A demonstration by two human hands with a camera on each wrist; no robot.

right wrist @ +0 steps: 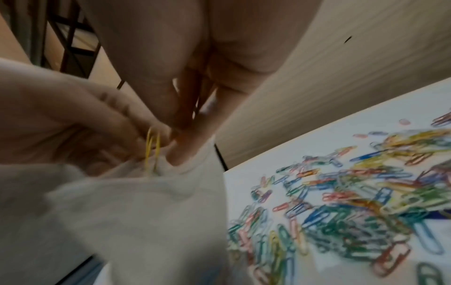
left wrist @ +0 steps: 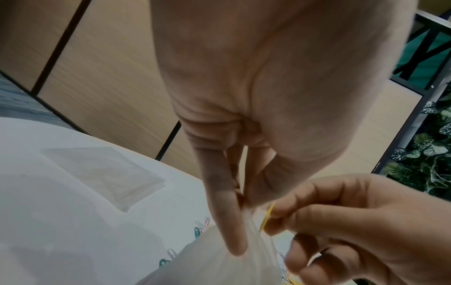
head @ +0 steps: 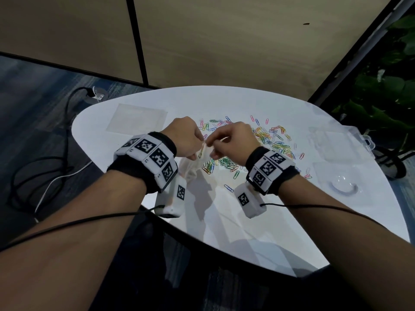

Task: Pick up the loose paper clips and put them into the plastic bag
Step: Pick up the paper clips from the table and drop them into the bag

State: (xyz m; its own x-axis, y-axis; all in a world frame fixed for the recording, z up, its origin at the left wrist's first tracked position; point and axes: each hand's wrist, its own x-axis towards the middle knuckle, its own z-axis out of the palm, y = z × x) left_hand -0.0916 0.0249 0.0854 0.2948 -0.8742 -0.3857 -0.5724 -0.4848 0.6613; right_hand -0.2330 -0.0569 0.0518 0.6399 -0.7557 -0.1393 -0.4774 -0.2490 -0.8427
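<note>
My left hand (head: 195, 154) pinches the rim of a clear plastic bag (head: 197, 168) and holds it up over the white table (head: 224, 221). In the left wrist view its thumb and index finger (left wrist: 229, 221) close on the bag (left wrist: 219, 266). My right hand (head: 212, 149) meets it at the bag's mouth, pinching a yellow paper clip (left wrist: 267, 216). The clip (right wrist: 152, 150) stands upright with its lower end inside the bag (right wrist: 146, 212). Several loose coloured paper clips (head: 269, 140) lie in a pile on the table beyond and right of the hands (right wrist: 354, 202).
A second flat clear bag (head: 137, 118) lies at the table's far left. Clear plastic box parts (head: 336, 140) and a round clear lid (head: 343, 185) sit at the right. Cables (head: 45, 164) run over the floor to the left; a plant (head: 381, 97) stands at the right.
</note>
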